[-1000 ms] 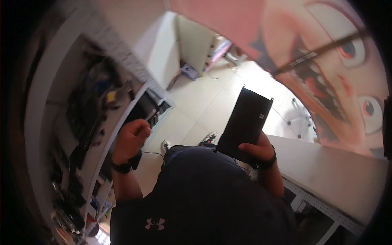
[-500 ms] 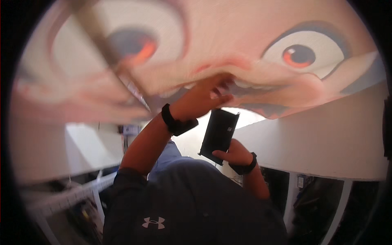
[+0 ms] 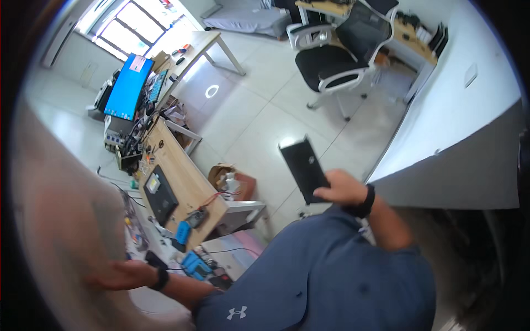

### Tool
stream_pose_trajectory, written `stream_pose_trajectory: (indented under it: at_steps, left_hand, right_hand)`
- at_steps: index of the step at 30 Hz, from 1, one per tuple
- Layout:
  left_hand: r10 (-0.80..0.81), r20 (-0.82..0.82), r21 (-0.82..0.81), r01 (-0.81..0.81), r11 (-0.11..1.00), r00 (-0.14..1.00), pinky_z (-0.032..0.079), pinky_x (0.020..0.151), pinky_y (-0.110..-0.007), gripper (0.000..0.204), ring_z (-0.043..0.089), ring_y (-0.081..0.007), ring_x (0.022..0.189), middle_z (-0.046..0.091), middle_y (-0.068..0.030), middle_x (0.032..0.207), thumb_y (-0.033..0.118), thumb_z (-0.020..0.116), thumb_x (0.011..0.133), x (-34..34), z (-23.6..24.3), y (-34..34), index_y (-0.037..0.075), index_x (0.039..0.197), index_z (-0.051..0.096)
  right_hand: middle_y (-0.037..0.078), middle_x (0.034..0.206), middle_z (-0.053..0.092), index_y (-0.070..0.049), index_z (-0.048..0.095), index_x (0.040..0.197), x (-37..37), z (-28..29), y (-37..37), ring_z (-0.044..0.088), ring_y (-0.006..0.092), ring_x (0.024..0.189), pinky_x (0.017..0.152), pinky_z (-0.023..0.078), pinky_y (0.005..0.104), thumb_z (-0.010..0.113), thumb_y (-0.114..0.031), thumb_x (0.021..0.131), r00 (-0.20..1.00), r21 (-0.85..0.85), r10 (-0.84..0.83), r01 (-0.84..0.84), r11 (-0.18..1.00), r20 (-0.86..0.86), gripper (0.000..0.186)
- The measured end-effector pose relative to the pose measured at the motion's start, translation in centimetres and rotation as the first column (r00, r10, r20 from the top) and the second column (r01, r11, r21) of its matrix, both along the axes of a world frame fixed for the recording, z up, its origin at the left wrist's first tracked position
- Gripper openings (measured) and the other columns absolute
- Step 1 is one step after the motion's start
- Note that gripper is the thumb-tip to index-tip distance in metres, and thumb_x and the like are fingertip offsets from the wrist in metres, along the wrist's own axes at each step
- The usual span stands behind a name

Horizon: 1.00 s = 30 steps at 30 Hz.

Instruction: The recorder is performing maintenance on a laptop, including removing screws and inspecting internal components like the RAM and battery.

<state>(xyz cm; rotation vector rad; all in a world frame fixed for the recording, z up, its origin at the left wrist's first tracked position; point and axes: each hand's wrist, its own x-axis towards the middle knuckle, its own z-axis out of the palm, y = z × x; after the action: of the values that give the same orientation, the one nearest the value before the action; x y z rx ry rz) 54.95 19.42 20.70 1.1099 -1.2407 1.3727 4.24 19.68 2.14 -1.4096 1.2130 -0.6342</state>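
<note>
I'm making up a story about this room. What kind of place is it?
It looks like an office, maybe partly a workshop. There's a big computer screen, a rolling chair, and a wooden table with small things scattered on it.

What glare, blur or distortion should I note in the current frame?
Head view: windows partly washed out; glare spots on the floor; left hand and the pinkish surface beside it look soft; corners black, with fisheye bending toward the rim.
</note>
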Motion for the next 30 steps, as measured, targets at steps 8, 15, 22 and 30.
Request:
stream_pose_trajectory:
  at_steps: [8,15,22,30]
  left_hand:
    - [0.024,-0.023,0.436,-0.011,0.900,0.999,0.024,0.121,-0.060,0.051,0.028,-0.0471,0.151,0.029,-0.0328,0.161,0.035,0.055,0.107,1.2,-5.9,-16.5,0.003,0.146,0.051]
    - [0.264,-0.058,0.448,-0.212,0.869,0.963,0.028,0.120,-0.053,0.050,0.032,-0.0440,0.151,0.031,-0.0303,0.162,0.031,0.057,0.105,2.5,-10.6,-26.2,-0.001,0.144,0.055]
    - [0.190,-0.919,0.379,0.905,0.195,0.344,0.050,0.101,-0.034,0.033,0.065,-0.0204,0.108,0.071,-0.0131,0.113,0.021,0.052,0.109,-9.4,-17.0,-44.5,-0.003,0.129,0.062]
    - [0.435,-0.806,-0.584,0.663,-0.468,-0.402,0.045,0.105,-0.042,0.058,0.063,-0.0277,0.117,0.066,-0.0165,0.128,0.039,0.064,0.100,-21.0,-21.5,-65.9,-0.005,0.138,0.056]
  right_hand:
    - [0.007,0.106,0.074,0.005,0.069,0.118,2.6,-0.4,-17.9,0.068,0.0129,0.094,0.088,0.054,0.0285,0.078,-0.012,0.088,0.794,0.177,-0.101,-0.009,0.984,0.600,0.036]
    - [0.011,0.118,0.073,0.005,0.067,0.124,2.5,-2.6,-37.0,0.069,0.0167,0.105,0.096,0.053,0.0314,0.077,-0.009,0.086,0.653,0.178,-0.050,-0.131,0.975,0.756,0.042]
    - [0.007,0.113,0.072,0.004,0.066,0.125,1.8,-1.3,-56.5,0.067,0.0143,0.099,0.091,0.053,0.0303,0.074,-0.008,0.087,0.670,0.237,0.005,-0.269,0.934,0.743,0.041]
    - [0.004,0.096,0.073,0.005,0.070,0.109,3.5,-0.4,-72.6,0.065,0.0105,0.084,0.077,0.053,0.0276,0.074,-0.006,0.084,0.678,0.217,0.307,-0.572,0.791,0.667,0.028]
